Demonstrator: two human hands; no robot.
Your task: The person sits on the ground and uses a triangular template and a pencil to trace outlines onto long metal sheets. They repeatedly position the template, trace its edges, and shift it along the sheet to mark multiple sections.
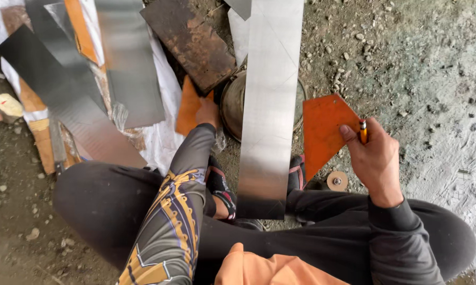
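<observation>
The orange template (325, 129), a flat angular piece with a pointed lower end, sits at about three o'clock from the frame's centre, pinched at its right edge by the right hand (375, 161). That hand is closed on it, thumb on the orange face, and a yellow pencil (363, 132) stands between the same fingers, tip up. Just left of the template, touching or overlapping its edge, a long bright metal strip (269, 105) runs from twelve o'clock down to the person's feet. The strip lies across a round rusty metal pot (231, 105), whose rim shows on both sides of it.

At about eleven o'clock from the pot, the left hand (208, 112) rests on a second orange piece (186, 108); its fingers curl down, but whether they grip the piece cannot be told. A rusty brown plate (190, 39) lies at twelve o'clock from that hand. Farther out, at ten o'clock, several grey metal sheets (90, 79) lie fanned over a white plastic sheet (164, 105).

Below the template, at five o'clock from it, a small round disc (337, 180) lies on the gravelly ground (422, 68). The person sits cross-legged in black trousers (106, 200).
</observation>
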